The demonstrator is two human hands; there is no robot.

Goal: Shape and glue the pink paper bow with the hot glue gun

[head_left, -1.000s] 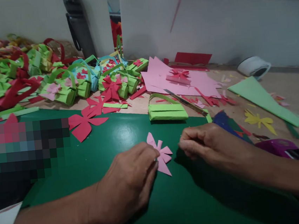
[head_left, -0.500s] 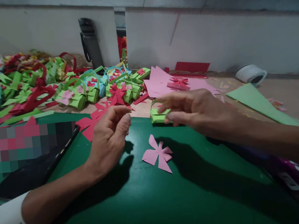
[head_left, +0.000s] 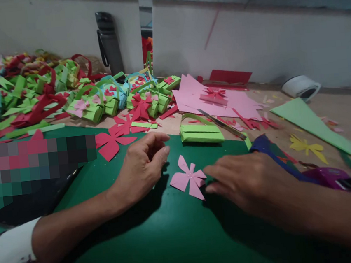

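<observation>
A pink paper flower [head_left: 188, 179] lies flat on the dark green mat [head_left: 173, 239]. My left hand [head_left: 141, 168] rests on the mat just left of it, fingers loosely curled and apart, holding nothing. My right hand [head_left: 242, 179] hovers low just right of the flower, fingertips at its edge, somewhat blurred by motion and with nothing visible in it. A light green paper basket [head_left: 201, 132] with a handle lies beyond the flower at the mat's far edge.
A red paper flower [head_left: 112, 141] lies left on the mat. A heap of green, red and blue paper baskets [head_left: 66, 96] fills the back left. Pink sheets [head_left: 222, 98], a craft knife [head_left: 221, 123], a green triangle sheet [head_left: 311, 124], a tape roll [head_left: 300, 87] and a dark bottle [head_left: 109, 42] are behind.
My right hand came back down from the green basket to the pink flower's right edge. My left hand lowered from mid-air onto the mat. The flower stayed put.
</observation>
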